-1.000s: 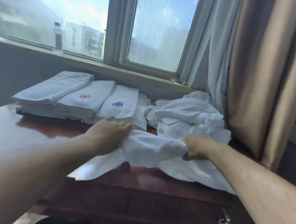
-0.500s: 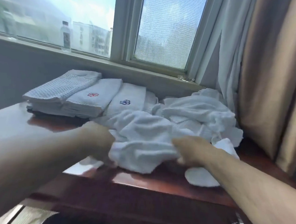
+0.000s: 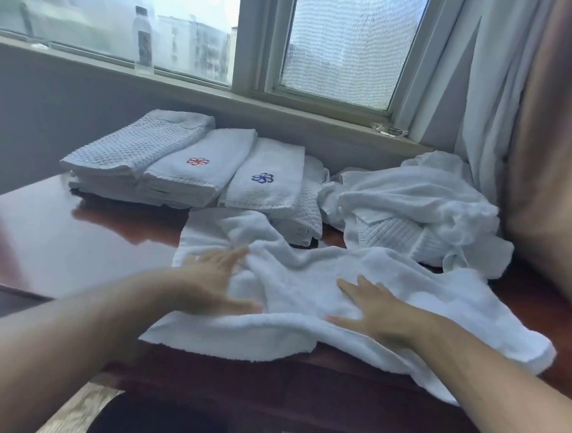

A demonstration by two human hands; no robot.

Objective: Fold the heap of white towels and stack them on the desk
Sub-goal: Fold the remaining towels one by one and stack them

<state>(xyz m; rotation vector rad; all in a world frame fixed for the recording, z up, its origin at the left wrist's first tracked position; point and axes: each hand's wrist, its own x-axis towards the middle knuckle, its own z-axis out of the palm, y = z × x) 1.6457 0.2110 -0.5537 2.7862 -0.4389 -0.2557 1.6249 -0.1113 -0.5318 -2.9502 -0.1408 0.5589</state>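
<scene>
We look down on a glossy red-brown desk set under a window, with a brown curtain to one side and a clear bottle on the sill.

At the desk's near edge lies the towel we are working on, and we place everything else from it. Behind it to the left sit the folded towels in neat low piles, two of them showing a small stitched flower. Behind it to the right is the loose heap, crumpled and just touching the towel's far edge.

Half a second ago we saw this towel bunched up between two gripping hands. Now it is spread out almost flat, and both grips are gone. The left hand lies on the towel's left part with straight fingers, blurred as if sliding. The right hand rests flat on the right part, fingers spread. Neither holds anything; both only press on the cloth.

We judge that the laying-out is done and the smoothing is under way. Creases remain in the middle, and the near edge hangs over the front of the desk. The first fold looks close, though the overhang may drag the cloth off line. Several towels are folded already; the heap shows more are left.
</scene>
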